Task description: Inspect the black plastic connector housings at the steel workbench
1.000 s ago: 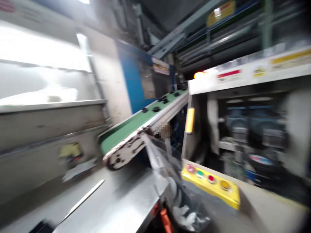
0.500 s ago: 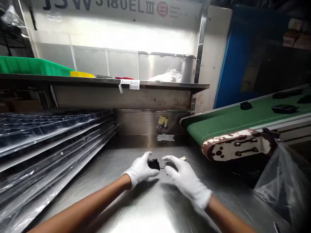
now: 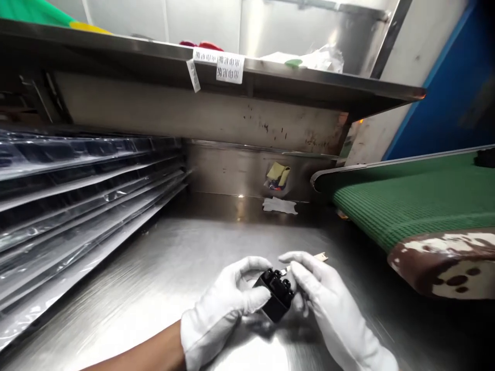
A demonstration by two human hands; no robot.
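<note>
Both my hands wear white gloves and meet low over a steel worktable (image 3: 166,268). Between them is a small black plastic part (image 3: 275,294) with round sockets on its top face. My left hand (image 3: 224,304) grips it from the left, thumb and fingers around its body. From the right, my right hand (image 3: 328,309) has its fingertips on the part, and a thin metal-tipped tool (image 3: 305,262) sticks out past those fingers.
Stacked clear plastic trays (image 3: 77,196) slope along the left. A steel shelf (image 3: 216,67) with paper labels hangs overhead. On the right, a green conveyor belt (image 3: 417,198) ends above the table, one black part (image 3: 485,157) riding at its far end. Paper scraps (image 3: 279,205) lie by the back wall.
The view swung from the machine down to the table, then closer in. My hands have drawn nearer to me and both now close on the black part, tilted up.
</note>
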